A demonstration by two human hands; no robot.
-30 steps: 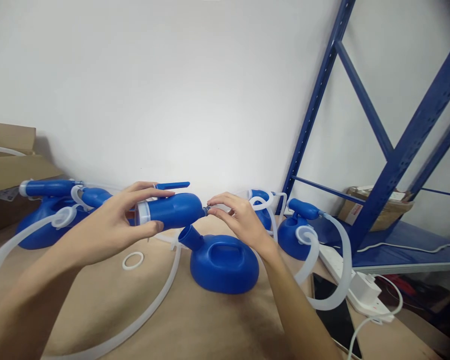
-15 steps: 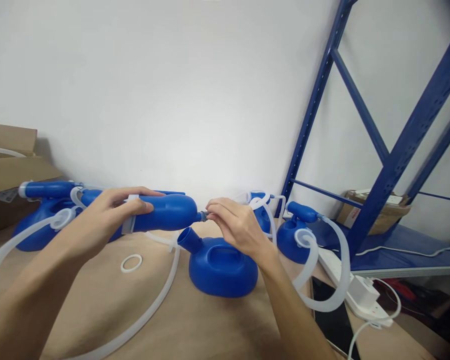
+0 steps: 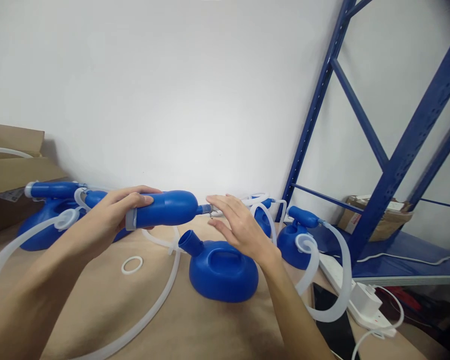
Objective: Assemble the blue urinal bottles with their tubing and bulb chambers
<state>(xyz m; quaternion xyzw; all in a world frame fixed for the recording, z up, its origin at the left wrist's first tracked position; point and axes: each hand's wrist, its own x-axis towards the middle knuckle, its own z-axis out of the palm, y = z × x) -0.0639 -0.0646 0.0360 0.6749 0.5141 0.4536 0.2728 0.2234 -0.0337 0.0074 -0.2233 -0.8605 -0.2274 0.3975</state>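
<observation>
My left hand (image 3: 122,210) is closed around a blue plastic bottle-shaped part (image 3: 172,207), held level above the table. A white ring-like collar (image 3: 131,219) sits on its left end. On its narrow right end is a clear tube piece (image 3: 209,208) with a small wire hose clamp (image 3: 211,216). Beside that end, my right hand (image 3: 240,225) has its thumb and fingers apart; whether a fingertip touches the tube piece I cannot tell. Below stands a blue jug (image 3: 224,275) with a handle and an open angled spout. A white ring (image 3: 132,265) lies flat on the table.
Several similar blue jugs with hoses stand around, one at left (image 3: 41,225) and one at right (image 3: 294,245). A translucent hose (image 3: 153,310) curves across the table (image 3: 195,330). At right are a phone (image 3: 332,325), a power strip (image 3: 375,320) and blue shelving (image 3: 382,190).
My right thumb and fingers have parted from their pinch at the narrow end, where the clear tube piece and clamp now show. The left hand still holds the blue part, with little movement.
</observation>
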